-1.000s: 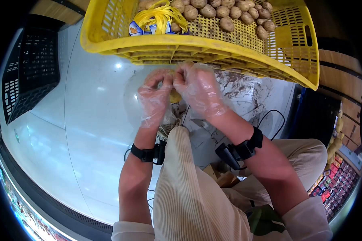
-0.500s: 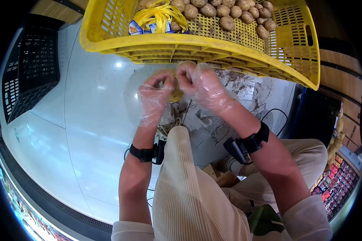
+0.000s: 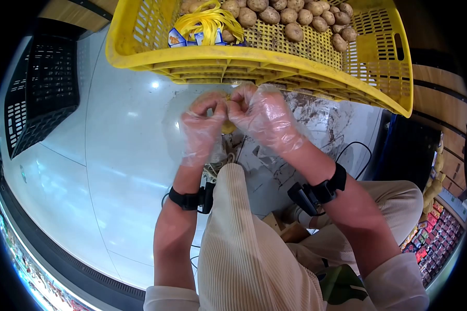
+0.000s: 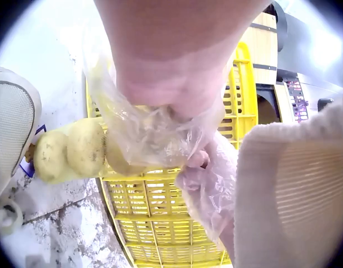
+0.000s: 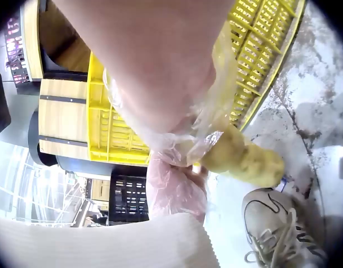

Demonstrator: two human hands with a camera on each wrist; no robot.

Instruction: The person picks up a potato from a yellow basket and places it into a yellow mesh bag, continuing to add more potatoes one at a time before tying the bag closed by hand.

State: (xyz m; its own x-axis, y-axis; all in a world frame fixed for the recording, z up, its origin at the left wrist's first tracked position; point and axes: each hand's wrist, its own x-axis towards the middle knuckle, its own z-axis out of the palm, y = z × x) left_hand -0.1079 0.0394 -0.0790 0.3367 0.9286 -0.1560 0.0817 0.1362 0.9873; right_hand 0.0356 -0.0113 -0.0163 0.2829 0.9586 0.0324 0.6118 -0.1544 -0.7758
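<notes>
Both hands wear clear plastic gloves and meet in front of the crate, fingertips close together. A yellow net bag of potatoes (image 4: 85, 148) hangs below them, several potatoes stacked in its length, with a blue-edged label (image 4: 27, 166) at the low end. My left hand (image 3: 203, 124) pinches the bag's upper end between curled fingers and thumb. Beside it, the right hand (image 3: 264, 116) pinches at the same end, its thumb and forefinger together. In the head view the hands hide most of the bag; the pinched netting itself is covered by the gloves.
A yellow crate (image 3: 296, 65) stands just ahead, holding loose potatoes (image 3: 294, 32) and a bundle of yellow net bags (image 3: 210, 23) with blue labels. At left is a black crate (image 3: 44, 88). Dirt marks the floor under the yellow crate. A shoe (image 5: 272, 223) is close below the bag.
The right hand drew slightly right and away from the left, then came back, its fingertips now against the left hand's. The left hand has hardly moved.
</notes>
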